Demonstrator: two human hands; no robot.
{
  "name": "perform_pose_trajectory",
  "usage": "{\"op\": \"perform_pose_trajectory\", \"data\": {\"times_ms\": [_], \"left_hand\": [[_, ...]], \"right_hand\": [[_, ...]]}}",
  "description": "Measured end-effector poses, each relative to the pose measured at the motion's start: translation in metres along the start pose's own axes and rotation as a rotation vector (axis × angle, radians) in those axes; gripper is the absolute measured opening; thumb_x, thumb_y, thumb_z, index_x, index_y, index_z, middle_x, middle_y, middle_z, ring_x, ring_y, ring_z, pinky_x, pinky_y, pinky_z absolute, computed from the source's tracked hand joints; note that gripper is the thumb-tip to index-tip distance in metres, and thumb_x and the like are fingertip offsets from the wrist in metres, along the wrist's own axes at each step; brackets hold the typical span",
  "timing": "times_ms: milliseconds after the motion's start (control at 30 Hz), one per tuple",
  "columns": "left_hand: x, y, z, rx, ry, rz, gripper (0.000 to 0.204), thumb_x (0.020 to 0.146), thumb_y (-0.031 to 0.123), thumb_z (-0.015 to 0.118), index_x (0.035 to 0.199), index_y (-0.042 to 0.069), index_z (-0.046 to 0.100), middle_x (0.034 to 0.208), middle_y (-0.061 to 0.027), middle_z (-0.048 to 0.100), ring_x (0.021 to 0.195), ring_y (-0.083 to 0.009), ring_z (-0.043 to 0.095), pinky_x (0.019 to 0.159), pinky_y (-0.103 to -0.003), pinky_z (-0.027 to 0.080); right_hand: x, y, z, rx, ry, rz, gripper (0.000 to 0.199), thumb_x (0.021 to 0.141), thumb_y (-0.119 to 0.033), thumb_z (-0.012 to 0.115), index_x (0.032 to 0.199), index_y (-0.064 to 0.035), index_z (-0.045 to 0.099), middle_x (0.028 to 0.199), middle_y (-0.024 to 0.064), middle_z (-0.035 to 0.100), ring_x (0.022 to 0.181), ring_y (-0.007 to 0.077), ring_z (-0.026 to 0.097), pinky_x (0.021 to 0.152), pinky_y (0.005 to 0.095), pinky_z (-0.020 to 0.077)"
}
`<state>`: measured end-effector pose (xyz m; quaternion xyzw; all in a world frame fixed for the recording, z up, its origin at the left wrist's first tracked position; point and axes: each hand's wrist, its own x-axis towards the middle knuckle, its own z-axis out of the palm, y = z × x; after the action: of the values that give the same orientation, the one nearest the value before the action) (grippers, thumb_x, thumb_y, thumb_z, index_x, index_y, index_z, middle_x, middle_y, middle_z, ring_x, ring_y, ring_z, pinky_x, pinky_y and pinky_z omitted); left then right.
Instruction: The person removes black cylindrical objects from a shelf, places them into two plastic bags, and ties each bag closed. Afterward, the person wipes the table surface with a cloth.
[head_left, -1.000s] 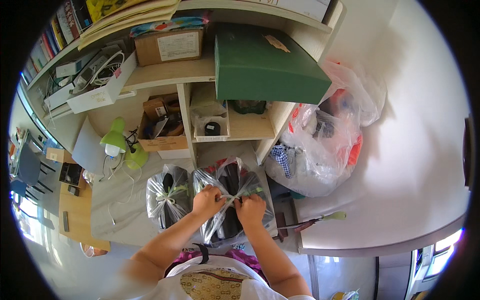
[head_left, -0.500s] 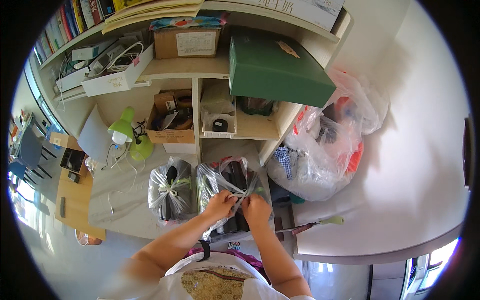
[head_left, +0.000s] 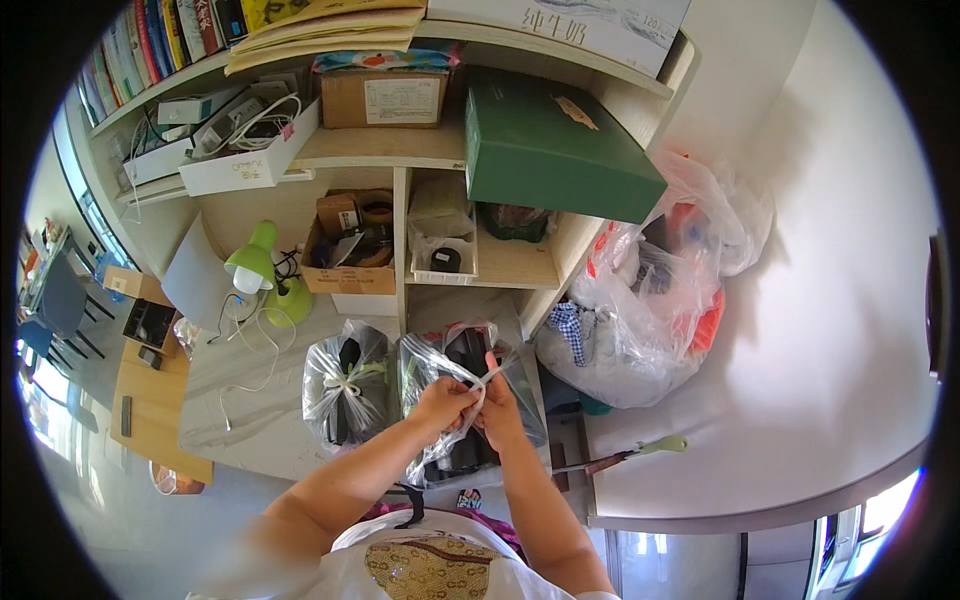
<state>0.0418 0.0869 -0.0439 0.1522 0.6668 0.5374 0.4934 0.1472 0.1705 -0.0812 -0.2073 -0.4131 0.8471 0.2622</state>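
Before me on the marbled desk stands a clear plastic bag (head_left: 464,452) packed with dark items whose kind I cannot make out. My left hand (head_left: 446,405) is closed, pinching the bag's twisted plastic ends above its middle. Right beside it, my right hand (head_left: 497,408) grips the same gathered plastic, its index finger raised along a whitish strand. The strands cross between the two hands. To the left, close by, sits a second clear plastic bag (head_left: 345,385) with dark contents, its top tied in a knot.
A green lamp (head_left: 256,262) and white cable stand at the desk's left. Shelves above hold a green box (head_left: 560,145), a brown carton (head_left: 385,98) and a white box of cables (head_left: 245,160). Large stuffed plastic bags (head_left: 640,340) lean at the right wall, near a green-handled tool (head_left: 660,444).
My right hand has turned and its index finger now points up along the plastic strand. The left hand keeps its pinch. The whole view has shifted slightly.
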Motion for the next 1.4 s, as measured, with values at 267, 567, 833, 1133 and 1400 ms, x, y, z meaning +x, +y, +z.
{"op": "perform_pose_trajectory", "data": {"times_ms": [267, 567, 833, 1133, 1400], "left_hand": [[-0.007, 0.017, -0.001, 0.521, 0.215, 0.488, 0.031, 0.071, 0.016, 0.061, 0.093, -0.001, 0.047, 0.075, -0.0202, 0.063, 0.069, -0.0371, 0.063, 0.063, -0.042, 0.049], [-0.015, 0.075, 0.023, 0.972, 0.058, 0.752, 0.021, 0.068, 0.016, 0.058, 0.083, 0.006, 0.047, 0.068, -0.0139, 0.059, 0.067, -0.0365, 0.06, 0.059, -0.044, 0.048], [0.053, 0.026, -0.047, 0.499, -0.12, 0.61, 0.025, 0.067, 0.007, 0.069, 0.078, 0.004, 0.046, 0.062, -0.0048, 0.053, 0.059, -0.0127, 0.057, 0.05, -0.027, 0.042], [0.033, 0.026, -0.049, 0.681, -0.097, 0.657, 0.022, 0.067, 0.007, 0.062, 0.083, 0.006, 0.048, 0.066, -0.0071, 0.059, 0.059, -0.0206, 0.061, 0.053, -0.032, 0.047], [0.039, 0.029, -0.039, 0.953, 0.112, 1.115, 0.017, 0.067, 0.007, 0.057, 0.084, 0.011, 0.056, 0.073, -0.0058, 0.059, 0.066, -0.0271, 0.06, 0.054, -0.039, 0.05]], "right_hand": [[0.026, -0.013, -0.024, -0.536, -0.247, 0.003, 0.051, 0.086, -0.005, 0.056, 0.135, -0.0085, 0.041, 0.089, -0.0011, 0.06, 0.06, 0.0031, 0.047, 0.051, 0.0167, 0.0357], [0.022, -0.03, 0.002, -0.178, -0.164, 0.017, 0.023, 0.08, 0.0, 0.059, 0.102, -0.0044, 0.064, 0.085, -0.0026, 0.061, 0.073, 0.0066, 0.055, 0.065, 0.0238, 0.0436], [0.019, -0.027, -0.048, -0.633, -0.076, -0.284, 0.013, 0.077, -0.012, 0.058, 0.069, -0.0018, 0.058, 0.055, -0.0011, 0.045, 0.048, 0.0067, 0.042, 0.044, 0.0223, 0.0285], [-0.002, -0.023, -0.007, -0.687, 0.022, -0.338, 0.013, 0.071, -0.008, 0.064, 0.067, 0.0036, 0.06, 0.077, 0.0053, 0.055, 0.058, 0.0143, 0.05, 0.051, 0.027, 0.0377], [-0.036, -0.008, 0.055, -0.578, -0.028, 0.276, 0.022, 0.092, -0.024, 0.051, 0.088, -0.004, 0.058, 0.071, 0.0041, 0.053, 0.04, 0.0077, 0.043, 0.038, 0.0222, 0.032]]}}
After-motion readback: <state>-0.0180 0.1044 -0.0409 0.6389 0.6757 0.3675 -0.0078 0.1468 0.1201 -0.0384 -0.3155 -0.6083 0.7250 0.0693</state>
